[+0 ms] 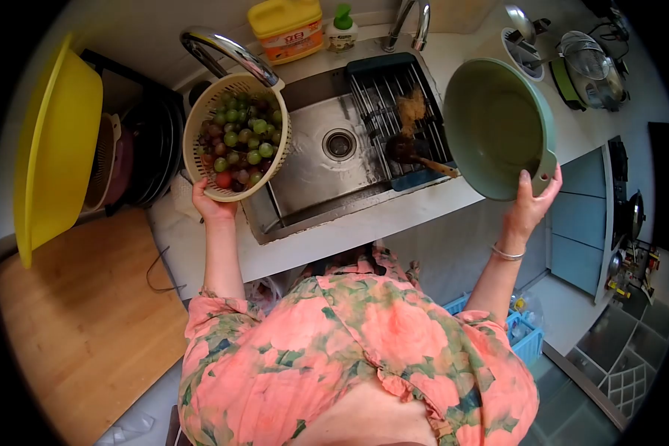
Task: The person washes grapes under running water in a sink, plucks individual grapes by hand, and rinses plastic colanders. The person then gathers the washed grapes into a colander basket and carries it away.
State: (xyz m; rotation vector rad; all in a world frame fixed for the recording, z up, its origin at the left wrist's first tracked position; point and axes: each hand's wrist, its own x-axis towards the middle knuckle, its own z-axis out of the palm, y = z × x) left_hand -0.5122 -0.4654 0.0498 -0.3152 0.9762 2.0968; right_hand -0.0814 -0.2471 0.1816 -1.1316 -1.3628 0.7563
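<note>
My left hand (214, 204) grips the lower rim of a cream colander (192, 152), which is tilted beside the left edge of the sink. Green and reddish grapes (245, 134) fill much of the colander. On the right, my right hand (535, 192) holds a green basin (494, 126) by its handle at the lower right rim. The basin is tipped so that its inside shows, and I see nothing in it. Between the two vessels lies the steel sink (308, 160) with its round drain (340, 144). Some fingers of both hands are hidden behind the rims.
A curved faucet (227, 46) arches over the colander's top. A rack (372, 93) with a wooden-handled brush (431, 165) spans the sink's right side. Behind stand a yellow jug (286, 30) and a pump bottle (342, 31). At left are a yellow basin (59, 149) and a wooden board (89, 312).
</note>
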